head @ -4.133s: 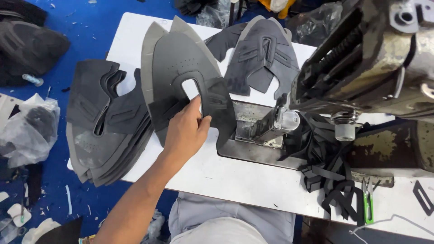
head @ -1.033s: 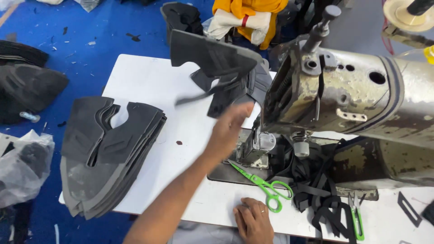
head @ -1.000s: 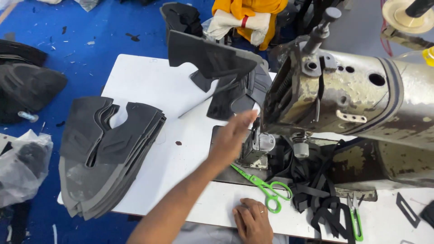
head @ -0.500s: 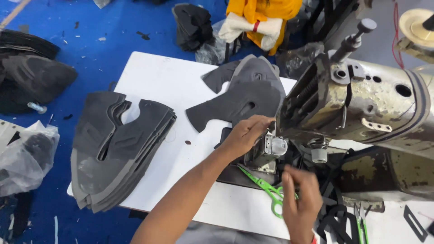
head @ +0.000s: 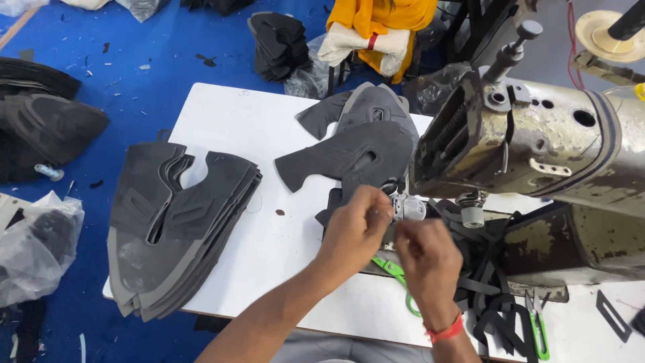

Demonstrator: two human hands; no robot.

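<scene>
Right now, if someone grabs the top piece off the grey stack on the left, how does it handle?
Probably floppy: the stack is thin flat sheets overhanging the table edge. Likely light, given how thin each layer looks. Its cut-out slots may snag neighbouring sheets. Both hands are at the machine, away from it.

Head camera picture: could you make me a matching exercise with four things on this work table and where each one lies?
Things:
1. stack of grey cut pieces
2. green scissors
3. sewing machine
4. black straps

Places:
A. under the two hands, partly hidden
B. left edge of the white table
C. below the machine head, right of the right hand
D. right side of the table, above the straps

Pairs: 1-B, 2-A, 3-D, 4-C
</scene>
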